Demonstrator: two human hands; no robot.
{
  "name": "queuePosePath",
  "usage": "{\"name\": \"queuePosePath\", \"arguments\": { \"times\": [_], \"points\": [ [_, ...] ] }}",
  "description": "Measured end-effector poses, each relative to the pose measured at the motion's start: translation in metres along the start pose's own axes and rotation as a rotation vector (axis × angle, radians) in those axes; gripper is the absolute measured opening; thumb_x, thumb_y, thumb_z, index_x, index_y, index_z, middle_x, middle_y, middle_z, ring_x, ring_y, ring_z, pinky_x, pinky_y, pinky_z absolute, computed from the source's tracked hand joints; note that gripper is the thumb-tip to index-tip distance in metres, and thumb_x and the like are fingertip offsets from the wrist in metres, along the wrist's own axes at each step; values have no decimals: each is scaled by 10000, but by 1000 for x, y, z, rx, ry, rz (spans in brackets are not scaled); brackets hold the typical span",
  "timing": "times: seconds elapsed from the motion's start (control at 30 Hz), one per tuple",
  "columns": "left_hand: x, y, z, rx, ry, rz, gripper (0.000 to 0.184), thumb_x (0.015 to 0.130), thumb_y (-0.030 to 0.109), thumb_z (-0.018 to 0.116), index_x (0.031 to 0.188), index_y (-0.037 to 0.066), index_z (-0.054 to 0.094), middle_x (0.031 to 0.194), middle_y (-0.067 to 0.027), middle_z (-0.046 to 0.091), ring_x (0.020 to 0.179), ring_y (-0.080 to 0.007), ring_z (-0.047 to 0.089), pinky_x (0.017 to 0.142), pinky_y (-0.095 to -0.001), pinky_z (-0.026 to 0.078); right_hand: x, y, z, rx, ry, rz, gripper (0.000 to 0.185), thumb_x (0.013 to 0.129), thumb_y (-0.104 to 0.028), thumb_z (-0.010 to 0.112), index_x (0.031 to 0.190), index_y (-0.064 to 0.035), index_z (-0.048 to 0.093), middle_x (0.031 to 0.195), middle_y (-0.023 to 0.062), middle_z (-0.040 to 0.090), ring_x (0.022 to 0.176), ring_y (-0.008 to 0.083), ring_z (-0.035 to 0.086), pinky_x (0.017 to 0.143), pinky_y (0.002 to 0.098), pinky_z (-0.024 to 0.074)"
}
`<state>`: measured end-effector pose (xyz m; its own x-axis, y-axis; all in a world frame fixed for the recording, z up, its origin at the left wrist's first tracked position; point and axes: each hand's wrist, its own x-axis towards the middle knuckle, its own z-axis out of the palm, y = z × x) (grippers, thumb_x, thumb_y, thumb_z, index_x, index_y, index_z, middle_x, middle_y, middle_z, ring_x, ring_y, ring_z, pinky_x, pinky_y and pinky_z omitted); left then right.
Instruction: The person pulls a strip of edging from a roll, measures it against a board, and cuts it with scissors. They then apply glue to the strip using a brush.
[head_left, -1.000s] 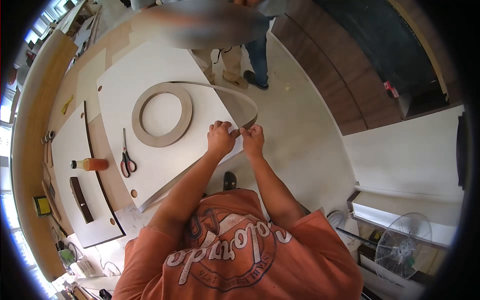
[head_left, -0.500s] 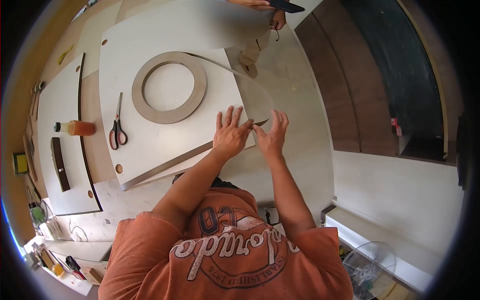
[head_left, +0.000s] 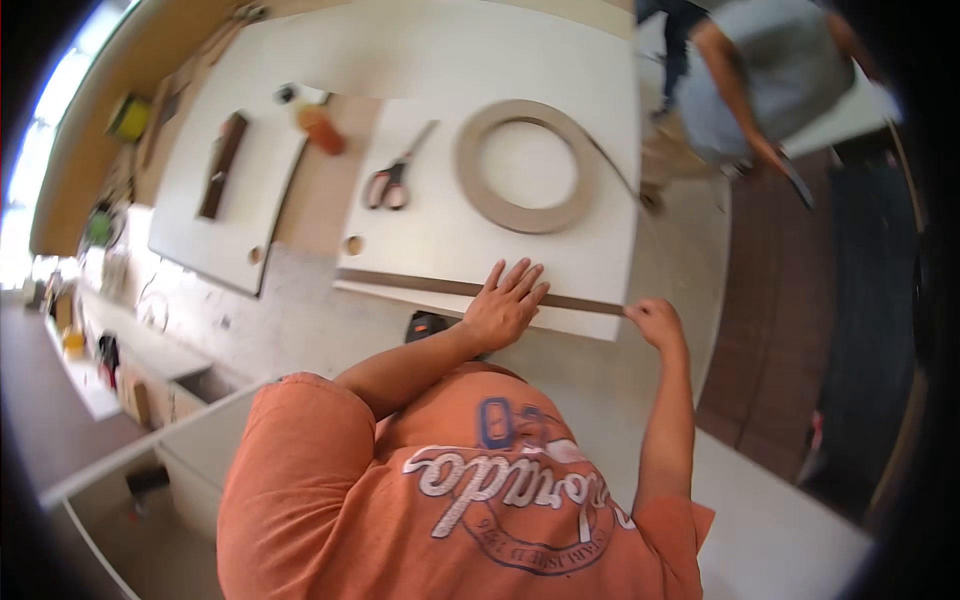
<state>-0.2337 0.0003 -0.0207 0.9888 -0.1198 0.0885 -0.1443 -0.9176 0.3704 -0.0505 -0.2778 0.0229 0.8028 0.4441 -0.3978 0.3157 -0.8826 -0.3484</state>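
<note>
Work surface: white panel [head_left: 430, 240], near edge toward six o'clock. Item: brown strip [head_left: 405, 281], lying along that edge from nine to three o'clock. Left hand [head_left: 507, 305]: fingers slightly spread, laid flat over the strip. Right hand [head_left: 655, 321], at three o'clock from it: fingertips pinching the strip's end. Roll [head_left: 530, 221]: twelve o'clock. Scissors [head_left: 393, 180]: between ten and eleven. Handling, judged: light, thin, springy, prone to creasing; best held near its end.

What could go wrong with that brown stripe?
The brown strip might sit crooked if the left hand, spread over it, slips, or if the right hand, pinching its end, tugs sideways. Also, the coil has a tail running past the board's edge, which could snag.
</note>
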Motion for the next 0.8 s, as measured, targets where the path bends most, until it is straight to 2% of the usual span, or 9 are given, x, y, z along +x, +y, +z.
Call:
{"name": "queuePosePath", "arguments": {
  "times": [0.07, 0.17, 0.3, 0.57, 0.67, 0.8],
  "points": [
    [-42, -26, -18, 15, 18, -228, 571, 945, 401, 490, 1421, 101, 399, 1531, -150, 277, 1435, -339, 191, 1156, -529, 108, 7, 7, 3, 26, -7, -4, 304, 807, -296, 675, 718, -5, 670, 607, 115, 596, 569, 207, 557, 579, 364, 441],
    [-91, -64, -42, 49, 78, -501, 635, 940, 460, 478, 1444, 92, 363, 1543, -153, 248, 1444, -354, 152, 1162, -514, 74, 11, -9, -4, 19, -111, 120, 304, 784, -329, 686, 749, -27, 686, 657, 142, 617, 602, 255, 577, 601, 377, 452],
    [-112, -78, -52, 110, 181, -735, 676, 943, 491, 454, 1466, 84, 321, 1548, -159, 233, 1446, -359, 139, 1169, -487, 65, 12, -5, -2, 87, -103, 136, 288, 778, -281, 702, 680, -14, 660, 566, 83, 560, 540, 179, 521, 545, 344, 416],
    [-100, -98, -50, 86, 204, -753, 702, 934, 509, 451, 1471, 82, 304, 1544, -154, 247, 1446, -343, 152, 1171, -467, 86, 12, -13, -7, 113, -189, 180, 242, 790, -220, 700, 643, -34, 656, 564, 0, 557, 549, 102, 485, 518, 298, 381],
    [-98, -98, -49, 100, 204, -746, 703, 932, 506, 455, 1473, 84, 301, 1548, -149, 239, 1448, -341, 147, 1171, -466, 85, 15, -6, -4, 124, -215, 163, 280, 801, -251, 693, 655, -17, 645, 576, 31, 567, 556, 129, 496, 536, 320, 401],
    [-99, -100, -45, 141, 221, -736, 715, 922, 504, 473, 1467, 72, 306, 1544, -154, 239, 1443, -341, 154, 1168, -472, 96, 23, 8, 4, 135, -262, 70, 253, 820, -252, 689, 700, -30, 678, 603, 20, 610, 582, 110, 519, 562, 299, 426]
  ]
}}
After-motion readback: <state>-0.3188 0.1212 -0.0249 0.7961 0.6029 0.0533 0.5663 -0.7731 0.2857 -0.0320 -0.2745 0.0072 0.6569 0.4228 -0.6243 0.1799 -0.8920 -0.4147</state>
